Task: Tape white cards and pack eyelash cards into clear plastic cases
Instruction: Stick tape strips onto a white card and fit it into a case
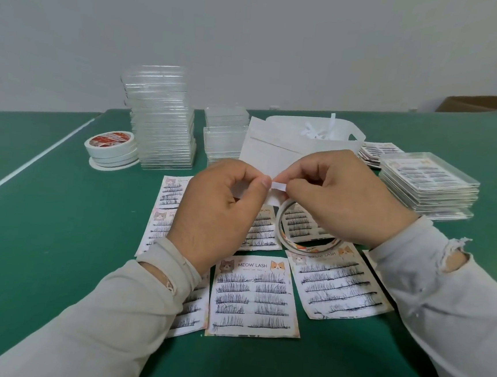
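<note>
My left hand (224, 213) and my right hand (342, 202) are raised over the green table, each pinching one end of a short white tape strip (279, 186). A thin tape roll (302, 247) hangs under my right hand, over the cards. Several eyelash cards marked MEOW LASH (254, 297) lie flat below my hands. A white card (262, 150) stands behind my fingers. Empty clear plastic cases (160, 120) are stacked tall at the back left, with a shorter stack (225, 132) beside them. Packed cases (428, 183) are stacked at the right.
Stacked tape rolls (112, 149) sit at the far left on the green table (45, 200). A white container with paper strips (315, 131) stands at the back centre. More eyelash cards (376, 151) lie behind the packed cases. A cardboard box (486, 104) is at the far right.
</note>
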Tool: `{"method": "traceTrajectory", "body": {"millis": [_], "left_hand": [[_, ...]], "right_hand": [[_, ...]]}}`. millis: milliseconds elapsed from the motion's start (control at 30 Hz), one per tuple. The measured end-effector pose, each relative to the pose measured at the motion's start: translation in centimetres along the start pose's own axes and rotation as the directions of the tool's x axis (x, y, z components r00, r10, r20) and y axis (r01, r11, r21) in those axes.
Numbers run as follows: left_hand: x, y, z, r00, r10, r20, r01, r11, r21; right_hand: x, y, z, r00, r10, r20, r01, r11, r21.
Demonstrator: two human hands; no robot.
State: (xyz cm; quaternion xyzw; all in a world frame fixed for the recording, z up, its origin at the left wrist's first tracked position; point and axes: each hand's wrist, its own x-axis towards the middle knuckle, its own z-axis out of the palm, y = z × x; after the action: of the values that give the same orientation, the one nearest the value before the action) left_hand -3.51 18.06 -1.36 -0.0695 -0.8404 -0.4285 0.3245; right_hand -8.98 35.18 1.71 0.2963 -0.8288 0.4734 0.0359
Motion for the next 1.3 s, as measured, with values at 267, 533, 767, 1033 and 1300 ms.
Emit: {"method": "traceTrajectory", "body": {"millis": [267, 533, 767, 1033, 1300], "left_hand": [[0.1, 0.1, -0.2, 1.0, -0.026, -0.007, 0.026, 0.999, -0.033], [0.2, -0.4, -0.3, 0.999, -0.027, 0.021, 0.028, 0.999, -0.035], [0.2, -0.4, -0.1, 0.989, -0.139, 0.05, 0.148, 0.954, -0.262], [0.5, -1.2, -0.6, 0.975, -0.178, 0.133, 0.209, 0.938, -0.277], [0.4, -1.5, -0.1, 0.975, -0.15, 0.164, 0.204, 0.894, -0.398]], "right_hand": [[0.0, 0.1, -0.4, 0.979, 0.038, 0.201, -0.061, 0.992, 0.109], [0.2, 0.6, -2.2, 0.971, 0.138, 0.197, -0.153, 0.986, 0.066], [0.4, 0.9, -2.2, 0.983, 0.121, 0.142, -0.145, 0.973, 0.181], [0.4, 0.5, -2.7, 0.99, 0.137, 0.025, -0.137, 0.932, 0.336], [0.2, 0.2, -1.8, 0.987, 0.118, 0.109, -0.149, 0.924, 0.352]]}}
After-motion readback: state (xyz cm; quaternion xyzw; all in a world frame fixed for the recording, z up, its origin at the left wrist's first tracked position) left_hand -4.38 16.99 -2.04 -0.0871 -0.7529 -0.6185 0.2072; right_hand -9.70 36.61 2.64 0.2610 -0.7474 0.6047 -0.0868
